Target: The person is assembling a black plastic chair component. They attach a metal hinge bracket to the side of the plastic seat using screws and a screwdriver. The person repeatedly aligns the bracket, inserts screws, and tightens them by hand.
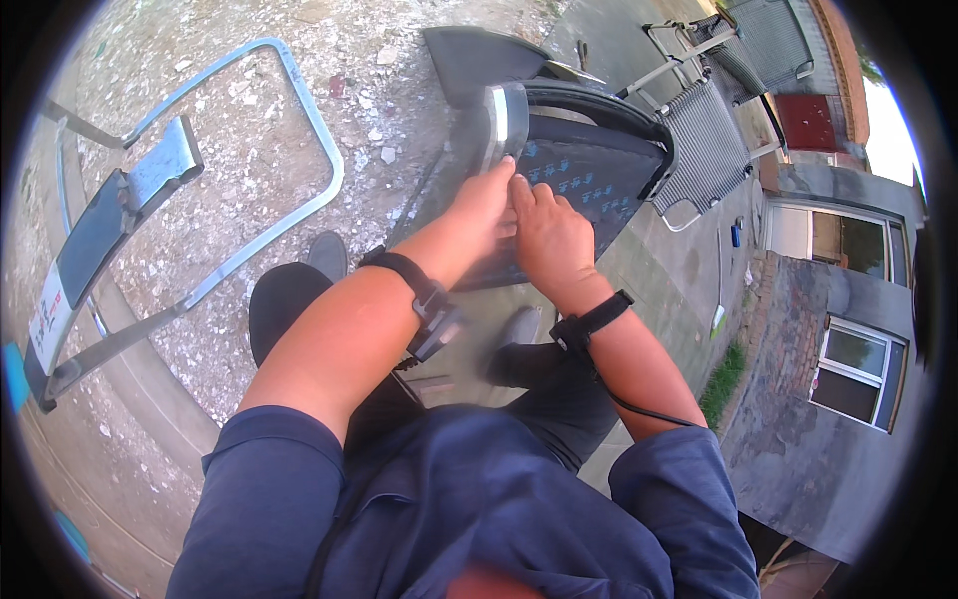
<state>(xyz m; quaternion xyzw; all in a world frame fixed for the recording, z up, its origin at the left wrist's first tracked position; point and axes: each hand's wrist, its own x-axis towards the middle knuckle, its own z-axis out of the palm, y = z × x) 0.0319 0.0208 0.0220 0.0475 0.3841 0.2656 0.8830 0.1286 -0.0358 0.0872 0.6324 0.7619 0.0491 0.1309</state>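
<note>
My left hand [489,205] is closed near the lower end of a blurred silvery-grey strip with a rounded top [506,120], its thumb against it. Right beside it, my right hand [554,235] is curled into a fist, the two hands touching. What lies inside the right fingers is hidden. Under and beyond the hands stands a dark panel [584,175] with light-blue writing and a curved black rim [609,108]. A second dark grey curved panel [479,62] lies just past it.
A bent metal-tube frame [334,160] with a black curved piece [110,215] stands at left, over ground strewn with pale chips. Folding loungers [704,145] with grey mesh stand at far right. A grey building wall [768,369] with windows runs along the right.
</note>
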